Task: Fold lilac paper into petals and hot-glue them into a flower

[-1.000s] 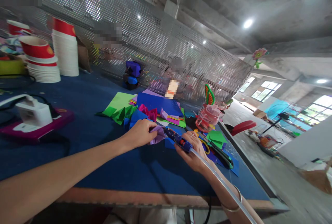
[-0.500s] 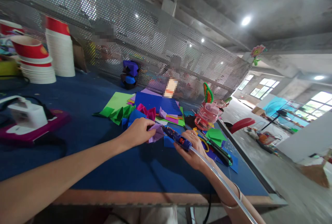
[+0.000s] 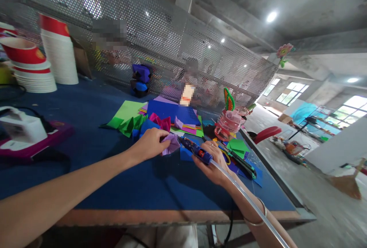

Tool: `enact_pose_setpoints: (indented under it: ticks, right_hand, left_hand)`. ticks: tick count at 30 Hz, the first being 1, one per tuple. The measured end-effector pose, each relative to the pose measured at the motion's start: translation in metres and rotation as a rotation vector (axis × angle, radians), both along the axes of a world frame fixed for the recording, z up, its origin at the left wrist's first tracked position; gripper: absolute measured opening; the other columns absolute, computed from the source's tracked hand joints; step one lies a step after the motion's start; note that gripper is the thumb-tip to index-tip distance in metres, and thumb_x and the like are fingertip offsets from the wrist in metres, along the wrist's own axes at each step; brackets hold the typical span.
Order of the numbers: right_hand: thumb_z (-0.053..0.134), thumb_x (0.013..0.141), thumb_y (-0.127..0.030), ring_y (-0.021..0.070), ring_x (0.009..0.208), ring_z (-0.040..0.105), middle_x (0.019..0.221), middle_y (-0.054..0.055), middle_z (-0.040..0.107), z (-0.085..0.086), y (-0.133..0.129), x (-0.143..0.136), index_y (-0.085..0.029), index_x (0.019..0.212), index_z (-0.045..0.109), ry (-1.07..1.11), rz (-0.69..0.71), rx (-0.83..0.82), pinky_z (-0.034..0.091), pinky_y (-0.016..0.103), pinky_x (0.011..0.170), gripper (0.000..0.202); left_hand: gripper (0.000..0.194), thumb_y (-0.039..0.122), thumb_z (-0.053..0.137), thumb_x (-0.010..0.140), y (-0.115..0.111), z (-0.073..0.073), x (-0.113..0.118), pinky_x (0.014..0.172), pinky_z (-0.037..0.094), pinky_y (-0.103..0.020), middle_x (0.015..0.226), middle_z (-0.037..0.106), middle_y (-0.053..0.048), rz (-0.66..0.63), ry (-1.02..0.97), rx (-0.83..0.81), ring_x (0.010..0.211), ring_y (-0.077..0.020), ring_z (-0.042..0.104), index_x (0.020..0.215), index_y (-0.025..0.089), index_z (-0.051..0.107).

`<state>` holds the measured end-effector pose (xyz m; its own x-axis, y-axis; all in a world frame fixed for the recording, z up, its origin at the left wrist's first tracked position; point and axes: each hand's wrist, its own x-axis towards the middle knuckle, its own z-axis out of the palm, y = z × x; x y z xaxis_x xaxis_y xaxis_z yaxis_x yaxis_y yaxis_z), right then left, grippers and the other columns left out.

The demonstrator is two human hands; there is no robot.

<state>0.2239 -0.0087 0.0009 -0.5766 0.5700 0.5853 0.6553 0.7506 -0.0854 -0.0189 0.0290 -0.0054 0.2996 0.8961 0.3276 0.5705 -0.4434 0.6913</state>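
Pinched between the thumb and fingers of my left hand (image 3: 151, 141) is a folded lilac paper piece (image 3: 171, 144). My right hand (image 3: 213, 162) is wrapped around a dark blue hot glue gun (image 3: 196, 150), with a long clear glue stick (image 3: 243, 194) running out of its back. The glue gun's nozzle is at the right edge of the lilac paper; whether they touch, I cannot tell. Just beyond my left hand lie folded green paper (image 3: 132, 124), folded blue paper (image 3: 149, 127) and folded magenta paper (image 3: 160, 121).
Stacked coloured sheets (image 3: 172, 112) lie behind the folded pieces. A utility knife (image 3: 242, 162), yellow-handled scissors (image 3: 227, 157) and a pink jar (image 3: 226, 125) are at the right. Paper cups (image 3: 59, 54) and a purple power strip (image 3: 60, 133) stand left. A perforated metal screen (image 3: 160, 41) backs the table.
The view has shifted slightly, so the things on the table sit a little further left. Both hands keep their holds, and the glue gun's nozzle stays at the lilac paper.
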Motion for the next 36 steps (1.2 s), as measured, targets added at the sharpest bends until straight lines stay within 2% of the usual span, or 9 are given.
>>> enact_pose_setpoints:
  ticks: [5, 10, 20, 26, 29, 32, 36]
  right_hand:
    - [0.049, 0.093, -0.032, 0.0152, 0.065, 0.048, 0.066, -0.001, 0.052, -0.001, 0.001, -0.002, -0.021, 0.072, 0.044, -0.007, 0.025, 0.02, 0.037, 0.032, 0.07, 0.024]
    - [0.047, 0.094, -0.034, 0.0154, 0.066, 0.049, 0.066, 0.0, 0.053, -0.003, 0.002, -0.002, -0.021, 0.073, 0.044, -0.039, 0.0, 0.02, 0.037, 0.031, 0.071, 0.025]
    - [0.048, 0.093, -0.032, 0.0159, 0.066, 0.051, 0.066, 0.001, 0.055, -0.001, 0.001, 0.0, -0.02, 0.072, 0.047, -0.054, -0.027, -0.015, 0.037, 0.032, 0.071, 0.024]
    - [0.05, 0.092, -0.038, 0.0173, 0.069, 0.054, 0.069, 0.002, 0.057, -0.003, 0.007, 0.007, -0.021, 0.075, 0.054, -0.021, -0.12, -0.054, 0.04, 0.031, 0.072, 0.025]
    - [0.053, 0.089, -0.044, 0.0195, 0.073, 0.057, 0.076, 0.004, 0.062, -0.006, 0.015, 0.013, -0.02, 0.078, 0.06, 0.062, -0.262, -0.146, 0.042, 0.031, 0.071, 0.027]
    - [0.052, 0.087, -0.052, 0.0192, 0.066, 0.056, 0.07, 0.003, 0.061, -0.009, 0.024, 0.019, -0.018, 0.076, 0.062, 0.122, -0.411, -0.351, 0.039, 0.029, 0.062, 0.036]
    - [0.051, 0.084, -0.056, 0.0153, 0.059, 0.049, 0.062, -0.001, 0.053, -0.012, 0.031, 0.023, -0.018, 0.077, 0.06, 0.122, -0.439, -0.539, 0.034, 0.027, 0.057, 0.04]
  left_hand:
    - [0.027, 0.028, 0.052, 0.076, -0.002, -0.002, 0.001, 0.055, 0.04, -0.022, 0.06, 0.07, -0.002, -0.04, -0.007, -0.037, 0.058, -0.0165, 0.061, 0.08, 0.016, 0.076]
    - [0.025, 0.025, 0.052, 0.074, -0.002, -0.003, 0.002, 0.057, 0.042, -0.023, 0.064, 0.072, -0.002, -0.045, -0.011, -0.014, 0.061, -0.0174, 0.063, 0.08, 0.018, 0.076]
    - [0.025, 0.03, 0.054, 0.077, 0.0, -0.001, 0.0, 0.048, 0.031, -0.022, 0.054, 0.064, 0.0, -0.026, -0.029, 0.017, 0.05, -0.013, 0.052, 0.071, 0.016, 0.074]
    - [0.026, 0.033, 0.055, 0.075, 0.003, -0.002, -0.002, 0.048, 0.031, -0.022, 0.053, 0.062, 0.0, 0.023, -0.062, 0.008, 0.049, -0.013, 0.05, 0.07, 0.016, 0.073]
    - [0.026, 0.034, 0.056, 0.074, 0.004, -0.001, -0.002, 0.049, 0.033, -0.023, 0.052, 0.062, 0.0, 0.017, -0.1, -0.033, 0.05, -0.0139, 0.051, 0.072, 0.016, 0.073]
    - [0.024, 0.034, 0.057, 0.072, 0.003, 0.0, -0.002, 0.049, 0.035, -0.022, 0.051, 0.06, 0.001, 0.012, -0.131, -0.057, 0.05, -0.014, 0.051, 0.07, 0.015, 0.073]
    - [0.022, 0.032, 0.056, 0.072, 0.003, -0.001, -0.002, 0.049, 0.035, -0.022, 0.051, 0.059, 0.002, 0.014, -0.124, -0.055, 0.05, -0.0132, 0.051, 0.068, 0.016, 0.071]
